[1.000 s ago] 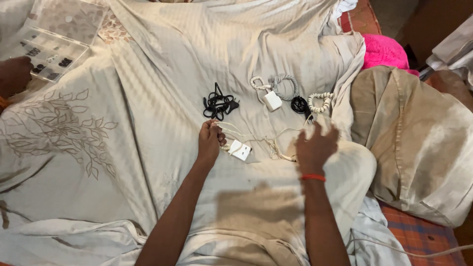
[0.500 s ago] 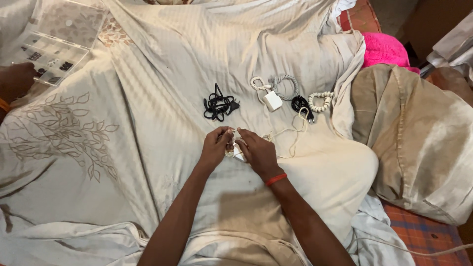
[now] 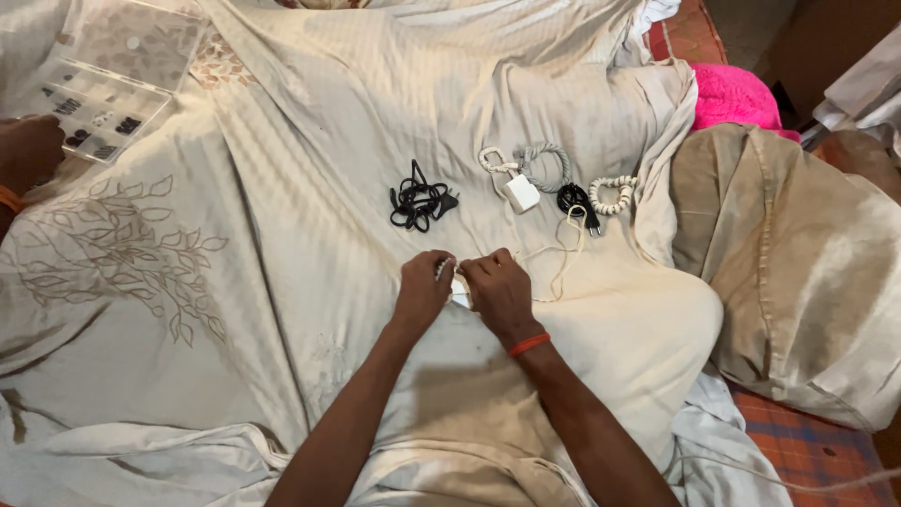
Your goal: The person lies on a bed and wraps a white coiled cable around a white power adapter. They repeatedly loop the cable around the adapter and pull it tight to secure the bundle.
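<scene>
A: In the head view, what are the two hands doing?

B: They meet at the middle of the bed. The left hand (image 3: pixel 422 286) and right hand (image 3: pixel 497 293) are both pinched shut on a white cord (image 3: pixel 559 246), with a small white charger (image 3: pixel 461 296) just showing between them. I judge they hold it close together to keep the coils tidy; the loose loop trails off to the right and far over the sheet (image 3: pixel 282 188).

A: And beyond them?

B: A row of bundles lies farther off: a black cable (image 3: pixel 419 200) on the left, then a white adapter (image 3: pixel 521 192) with a braided grey cord (image 3: pixel 549 158), a black coil (image 3: pixel 572 198), and a beaded white cord (image 3: pixel 615 193). Each sits apart from the next, seemingly so they stay untangled.

A: Any packaging?

B: Far left, a clear plastic box (image 3: pixel 99 103) with square compartments, its lid open; dark small items lie in some cells. Another person's hand (image 3: pixel 28 150) rests just beside it. A pink cloth (image 3: pixel 732 94) and a tan pillow (image 3: pixel 798 272) lie at the right.
</scene>
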